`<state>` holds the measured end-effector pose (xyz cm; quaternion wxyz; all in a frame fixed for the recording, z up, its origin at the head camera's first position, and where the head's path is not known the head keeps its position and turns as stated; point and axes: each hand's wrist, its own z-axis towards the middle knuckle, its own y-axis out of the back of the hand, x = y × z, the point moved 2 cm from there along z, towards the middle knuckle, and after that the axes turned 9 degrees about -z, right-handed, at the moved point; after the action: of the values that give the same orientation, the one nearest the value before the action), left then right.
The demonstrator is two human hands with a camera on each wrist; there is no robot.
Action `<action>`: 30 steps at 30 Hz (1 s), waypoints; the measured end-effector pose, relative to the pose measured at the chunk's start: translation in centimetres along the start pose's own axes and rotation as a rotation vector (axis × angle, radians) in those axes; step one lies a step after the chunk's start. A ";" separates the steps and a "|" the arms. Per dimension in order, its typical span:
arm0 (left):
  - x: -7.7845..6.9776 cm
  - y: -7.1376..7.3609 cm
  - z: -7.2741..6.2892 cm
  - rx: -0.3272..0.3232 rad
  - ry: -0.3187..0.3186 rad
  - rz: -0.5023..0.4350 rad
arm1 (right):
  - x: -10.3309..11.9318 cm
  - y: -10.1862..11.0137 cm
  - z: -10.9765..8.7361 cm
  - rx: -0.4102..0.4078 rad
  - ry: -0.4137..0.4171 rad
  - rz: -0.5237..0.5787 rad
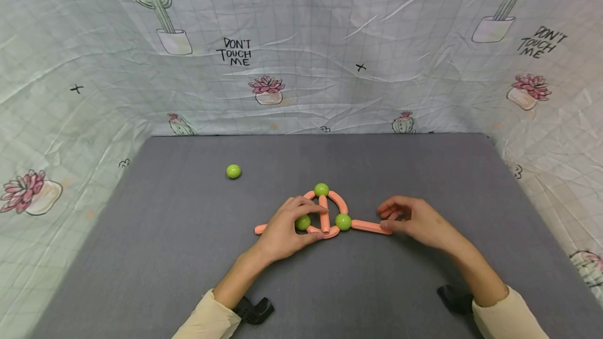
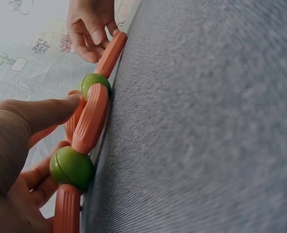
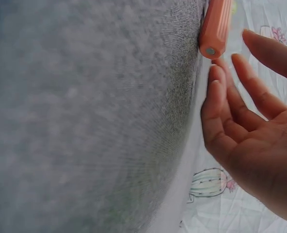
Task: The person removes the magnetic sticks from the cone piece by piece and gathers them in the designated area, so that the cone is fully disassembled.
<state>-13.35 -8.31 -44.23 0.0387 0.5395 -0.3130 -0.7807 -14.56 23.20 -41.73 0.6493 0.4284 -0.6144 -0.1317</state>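
Note:
Orange magnetic rods and green balls form a flat figure on the grey table. Curved rods (image 1: 338,202) make a ring with a top ball (image 1: 322,190), a left ball (image 1: 302,222) and a right ball (image 1: 343,222). My left hand (image 1: 288,228) is over the ring's left side, its thumb and forefinger pinching the straight middle rod (image 1: 324,214). Past the left ball sticks out a left rod (image 1: 260,229), partly covered by that hand. My right hand (image 1: 418,219), fingers loosely bent, hovers by the free end of the right rod (image 3: 216,29), whose metal tip shows.
A loose green ball (image 1: 233,171) lies at the back left of the table (image 1: 188,255). Printed cloth (image 1: 311,93) stands along the back and both sides. Each wrist wears a black strap mount (image 1: 254,311).

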 end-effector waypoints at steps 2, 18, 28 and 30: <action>0.0 0.2 -0.1 -0.006 0.007 -0.016 | 0.2 0.0 0.2 -0.023 0.013 -0.014; 0.2 0.8 -0.6 -0.035 0.045 -0.041 | 2.3 -1.6 3.0 -0.038 0.063 0.005; -0.2 0.0 -0.1 -0.013 0.076 0.015 | 3.2 -1.9 5.3 -0.006 0.101 0.017; -0.3 0.0 0.0 -0.015 0.079 0.031 | 3.4 -1.9 5.8 -0.006 0.112 0.018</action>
<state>-13.23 -8.16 -44.02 0.0673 0.5649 -0.3139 -0.7602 -18.46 17.37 -41.48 0.6852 0.4275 -0.5805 -0.1037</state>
